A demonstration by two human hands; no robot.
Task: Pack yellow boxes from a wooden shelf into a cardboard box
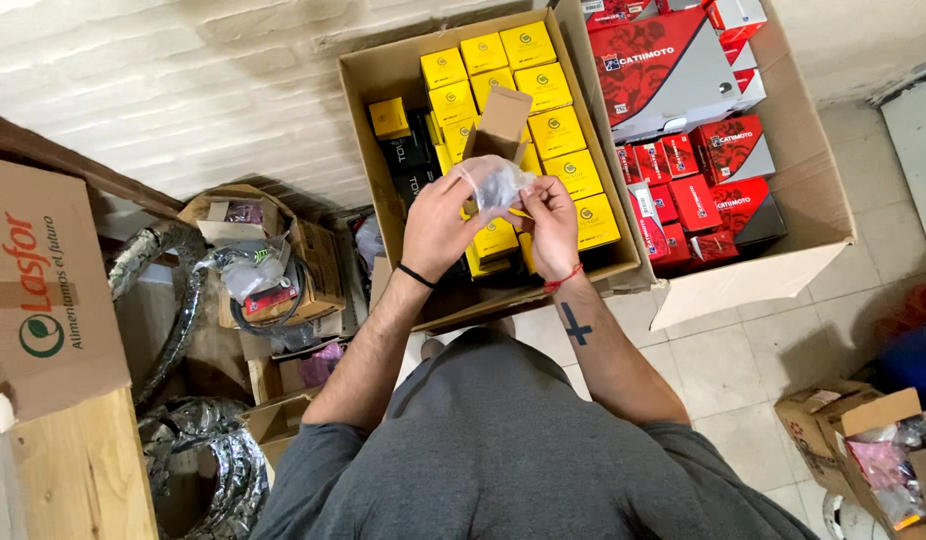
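Holding a clear, crumpled plastic bag (495, 183) between them, the left hand (438, 222) and right hand (551, 222) pinch it with closed fingers above a carton (383, 75) of small yellow boxes (543, 85); a small open brown box (503, 122) stands just behind it.

I count two hands (438, 225), one clear plastic bag (495, 183), one small brown carton (503, 122), and two large cardboard boxes (378, 75).
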